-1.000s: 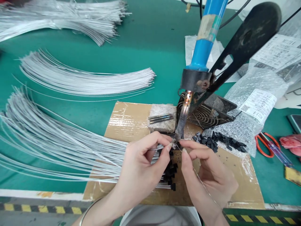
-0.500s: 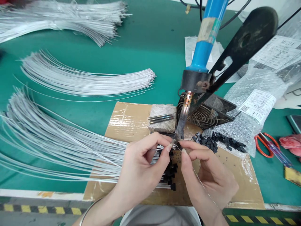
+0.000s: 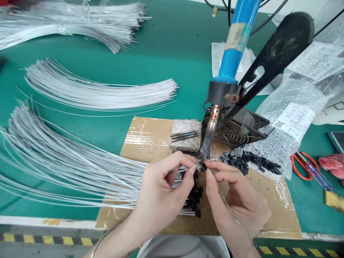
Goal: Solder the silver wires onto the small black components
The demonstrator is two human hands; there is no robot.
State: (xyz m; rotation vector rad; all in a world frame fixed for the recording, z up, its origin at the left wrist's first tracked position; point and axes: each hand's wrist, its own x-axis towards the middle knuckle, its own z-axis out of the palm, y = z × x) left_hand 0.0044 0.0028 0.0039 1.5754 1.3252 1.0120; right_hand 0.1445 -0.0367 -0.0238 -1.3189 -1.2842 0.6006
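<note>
My left hand (image 3: 161, 193) pinches the end of a thin white wire (image 3: 180, 168) from the bundle of white wires (image 3: 67, 168) fanning out to the left. My right hand (image 3: 236, 200) pinches a thin strand of solder wire (image 3: 228, 206) that runs back toward my wrist. Both fingertips meet at the tip of the blue-handled soldering iron (image 3: 209, 138), which is fixed in a black stand (image 3: 268, 61). Finished wire ends with small black parts (image 3: 195, 200) lie under my left hand on the taped cardboard sheet (image 3: 145, 138).
Loose black parts (image 3: 247, 163) lie by a bubble-wrap bag (image 3: 290, 125). A sponge block with metal tips (image 3: 185, 136) and a coil holder (image 3: 233, 132) sit behind the iron. Two more wire bundles (image 3: 94, 93) rest on the green mat; red scissors (image 3: 303, 165) lie right.
My right fingertips have edged slightly closer to the iron tip. Everything else has stayed in place.
</note>
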